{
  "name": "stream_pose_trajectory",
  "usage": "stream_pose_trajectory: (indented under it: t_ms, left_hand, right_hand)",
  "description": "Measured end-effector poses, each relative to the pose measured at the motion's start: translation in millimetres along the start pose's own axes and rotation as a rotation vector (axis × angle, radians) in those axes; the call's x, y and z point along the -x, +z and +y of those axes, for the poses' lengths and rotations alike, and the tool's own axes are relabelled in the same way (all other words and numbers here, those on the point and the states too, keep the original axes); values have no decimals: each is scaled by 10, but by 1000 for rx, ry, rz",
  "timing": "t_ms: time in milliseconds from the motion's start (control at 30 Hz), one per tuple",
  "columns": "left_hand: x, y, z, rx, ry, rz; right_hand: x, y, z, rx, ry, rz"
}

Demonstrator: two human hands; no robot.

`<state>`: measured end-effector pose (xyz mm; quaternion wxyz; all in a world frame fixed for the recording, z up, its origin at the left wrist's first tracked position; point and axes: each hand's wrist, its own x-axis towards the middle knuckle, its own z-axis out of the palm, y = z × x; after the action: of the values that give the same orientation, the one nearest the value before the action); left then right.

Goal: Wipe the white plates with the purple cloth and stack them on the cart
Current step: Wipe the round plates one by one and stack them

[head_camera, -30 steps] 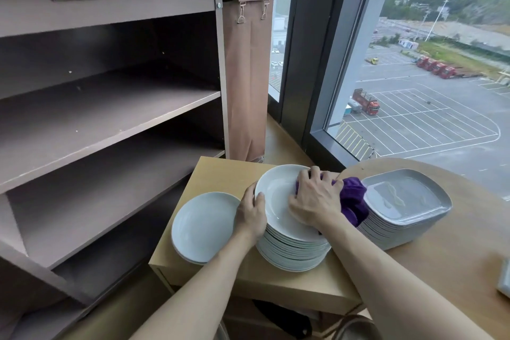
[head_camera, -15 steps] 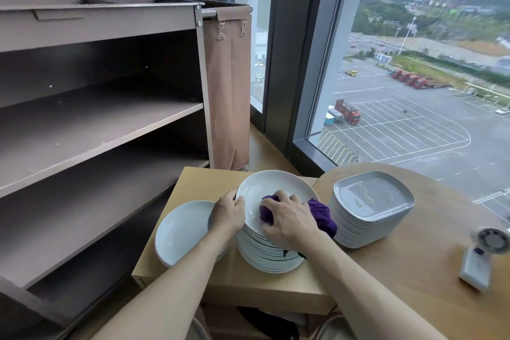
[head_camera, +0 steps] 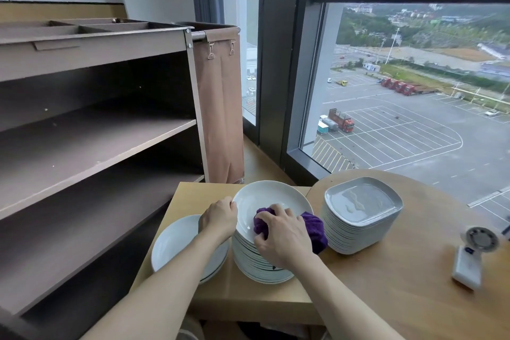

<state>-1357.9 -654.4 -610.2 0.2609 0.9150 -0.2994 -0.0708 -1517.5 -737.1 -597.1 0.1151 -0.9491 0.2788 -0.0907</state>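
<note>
Pressing into the top plate [head_camera: 271,197]: one purple cloth [head_camera: 316,229], bunched in the curled fingers of the right hand [head_camera: 284,237]. The left hand [head_camera: 219,218] holds that plate's left rim, fingers curled round it.

Plate stacks, three:
- one tall round stack [head_camera: 259,266], under the top plate, on the small wooden table [head_camera: 187,196];
- one low round stack [head_camera: 176,243], just left, partly hidden by the left forearm;
- one squarish stack [head_camera: 358,232], on the round table [head_camera: 414,290].

Cart [head_camera: 96,130]: one, at left, with a brown bag [head_camera: 220,107] hung on its end. Handheld fan [head_camera: 474,254]: one, lying at right.
</note>
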Motion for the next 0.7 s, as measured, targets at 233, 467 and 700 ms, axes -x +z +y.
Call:
stream_pose_trajectory:
  t_ms: [233, 467, 700]
  left_hand:
    - [63, 57, 71, 118, -30, 28]
    - [55, 23, 108, 27, -30, 32]
    - [72, 50, 105, 44, -22, 59]
  right_hand:
    - [18, -11, -1, -14, 5, 1]
    - [21, -13, 16, -27, -8, -2]
    - [16, -5, 44, -55, -16, 3]
